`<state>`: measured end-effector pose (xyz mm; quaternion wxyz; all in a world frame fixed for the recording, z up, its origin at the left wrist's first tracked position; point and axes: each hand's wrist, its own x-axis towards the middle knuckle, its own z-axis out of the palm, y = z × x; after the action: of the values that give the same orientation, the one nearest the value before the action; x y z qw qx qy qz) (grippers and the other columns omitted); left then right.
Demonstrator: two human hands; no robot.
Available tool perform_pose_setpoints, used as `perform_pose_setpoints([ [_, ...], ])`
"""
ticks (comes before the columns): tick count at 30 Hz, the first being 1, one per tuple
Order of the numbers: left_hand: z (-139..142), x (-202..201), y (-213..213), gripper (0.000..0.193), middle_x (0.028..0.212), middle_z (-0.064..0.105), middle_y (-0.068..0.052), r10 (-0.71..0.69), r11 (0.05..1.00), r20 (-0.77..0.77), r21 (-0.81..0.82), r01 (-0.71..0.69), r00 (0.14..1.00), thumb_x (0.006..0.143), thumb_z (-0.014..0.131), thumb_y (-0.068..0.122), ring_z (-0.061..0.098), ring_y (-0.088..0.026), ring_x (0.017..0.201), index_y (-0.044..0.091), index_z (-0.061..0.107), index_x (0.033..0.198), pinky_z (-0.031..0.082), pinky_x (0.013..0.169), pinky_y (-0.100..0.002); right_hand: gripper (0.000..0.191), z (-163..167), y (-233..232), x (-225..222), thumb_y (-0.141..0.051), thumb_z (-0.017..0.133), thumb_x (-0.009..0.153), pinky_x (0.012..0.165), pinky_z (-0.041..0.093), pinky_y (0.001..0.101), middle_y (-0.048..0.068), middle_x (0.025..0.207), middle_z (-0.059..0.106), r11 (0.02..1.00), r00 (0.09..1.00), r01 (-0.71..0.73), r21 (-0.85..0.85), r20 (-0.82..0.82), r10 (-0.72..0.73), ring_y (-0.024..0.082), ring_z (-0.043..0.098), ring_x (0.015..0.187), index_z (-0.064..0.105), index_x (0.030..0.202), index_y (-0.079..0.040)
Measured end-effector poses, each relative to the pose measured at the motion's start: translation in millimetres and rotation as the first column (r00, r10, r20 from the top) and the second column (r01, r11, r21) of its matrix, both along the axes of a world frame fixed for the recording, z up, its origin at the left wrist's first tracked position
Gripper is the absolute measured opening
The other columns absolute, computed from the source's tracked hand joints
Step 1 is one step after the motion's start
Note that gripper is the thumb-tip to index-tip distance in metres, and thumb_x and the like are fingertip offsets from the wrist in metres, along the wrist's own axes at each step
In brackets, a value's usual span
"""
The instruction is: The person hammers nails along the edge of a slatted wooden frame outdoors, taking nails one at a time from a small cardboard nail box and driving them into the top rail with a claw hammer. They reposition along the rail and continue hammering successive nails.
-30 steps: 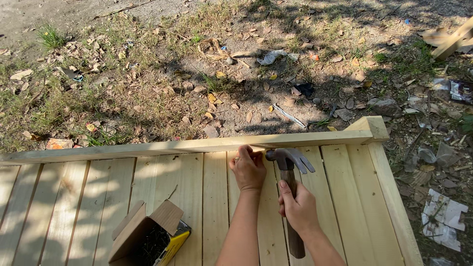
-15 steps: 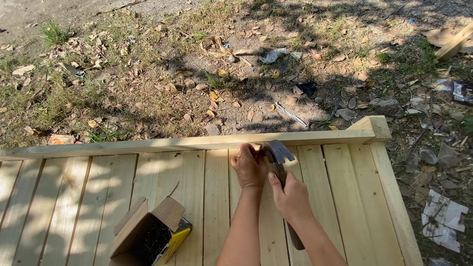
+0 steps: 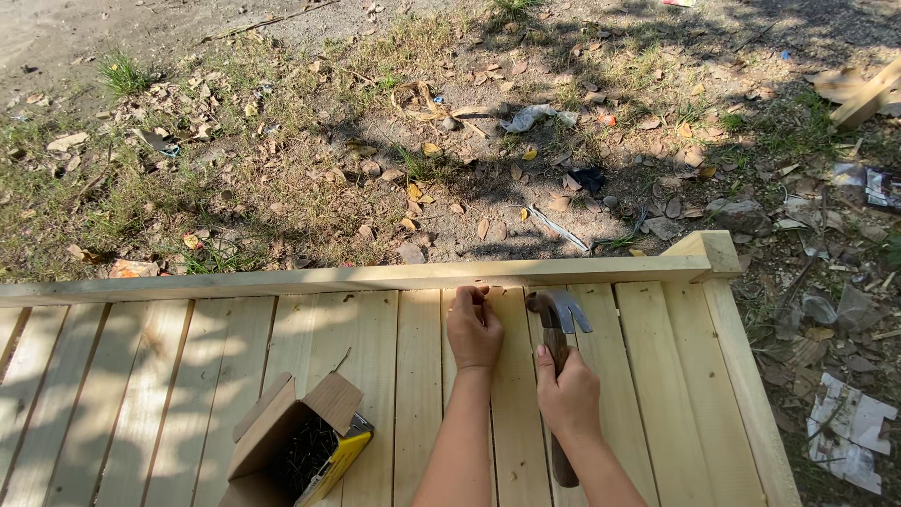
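The claw hammer (image 3: 558, 324), top-heavy with a steel head and stiff wooden handle, hovers above the pale plank panel (image 3: 648, 376), gripped mid-handle by the closed right hand (image 3: 567, 402); a lower hold would likely give more swing. Just beside it, the left hand (image 3: 474, 330) seems to pinch a nail, too small to make out, near the top rail (image 3: 328, 280), with an open cardboard box of nails (image 3: 296, 441) nearby.

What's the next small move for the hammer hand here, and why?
Probably a light tap to start the nail. The left hand pinches something small against a slat just below the top rail; the right hand holds the claw hammer raised beside it. The nail itself is too small to see.
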<state>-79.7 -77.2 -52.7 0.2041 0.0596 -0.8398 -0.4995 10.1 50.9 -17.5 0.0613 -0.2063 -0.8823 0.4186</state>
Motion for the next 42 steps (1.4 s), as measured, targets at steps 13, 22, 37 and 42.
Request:
perform_pose_setpoints([
  [13, 3, 67, -5, 0.054, 0.153, 0.052, -0.004, -0.103, 0.771, 0.186, -0.606, 0.197, 0.977, 0.089, 0.054, 0.02, 0.039, -0.027, 0.147, 0.012, 0.059, 0.142, 0.024, 0.118, -0.054, 0.046, 25, -2, -6, -0.042, 0.06, 0.098, 0.063, 0.053, 0.0466, 0.018, 0.067, 0.068, 0.999, 0.999, -0.025, -0.048, 0.038, 0.027, 0.036, 0.068, 0.063, 0.065, 0.089, 0.002],
  [22, 8, 70, -3, 0.056, 0.158, 0.047, -0.003, -0.121, 0.752, 0.198, -0.621, 0.22, 0.973, 0.088, 0.054, 0.018, 0.038, -0.029, 0.148, 0.007, 0.057, 0.143, 0.024, 0.116, -0.059, 0.039, 66, -10, 0, -0.041, 0.059, 0.096, 0.054, 0.051, 0.0379, 0.012, 0.058, 0.066, 0.982, 0.991, -0.13, -0.138, -0.045, 0.125, 0.02, 0.062, 0.05, 0.064, 0.093, -0.003],
  [37, 7, 69, -3, 0.055, 0.158, 0.047, -0.006, -0.138, 0.795, 0.233, -0.554, 0.248, 0.963, 0.089, 0.053, 0.017, 0.036, -0.03, 0.149, 0.006, 0.058, 0.142, 0.022, 0.118, -0.06, 0.04, 76, -18, -17, -0.041, 0.058, 0.102, 0.047, 0.044, 0.0276, 0.005, 0.054, 0.059, 0.984, 0.966, -0.173, -0.038, 0.189, 0.177, 0.012, 0.057, 0.045, 0.063, 0.091, -0.003],
  [42, 2, 67, -3, 0.057, 0.158, 0.046, -0.007, -0.138, 0.797, 0.221, -0.554, 0.241, 0.965, 0.087, 0.054, 0.016, 0.035, -0.03, 0.149, 0.006, 0.057, 0.144, 0.022, 0.119, -0.058, 0.043, 74, -9, -7, -0.04, 0.058, 0.099, 0.04, 0.045, 0.0375, 0.01, 0.058, 0.056, 0.921, 0.996, -0.007, -0.389, 0.083, 0.043, 0.019, 0.053, 0.042, 0.061, 0.089, 0.002],
])
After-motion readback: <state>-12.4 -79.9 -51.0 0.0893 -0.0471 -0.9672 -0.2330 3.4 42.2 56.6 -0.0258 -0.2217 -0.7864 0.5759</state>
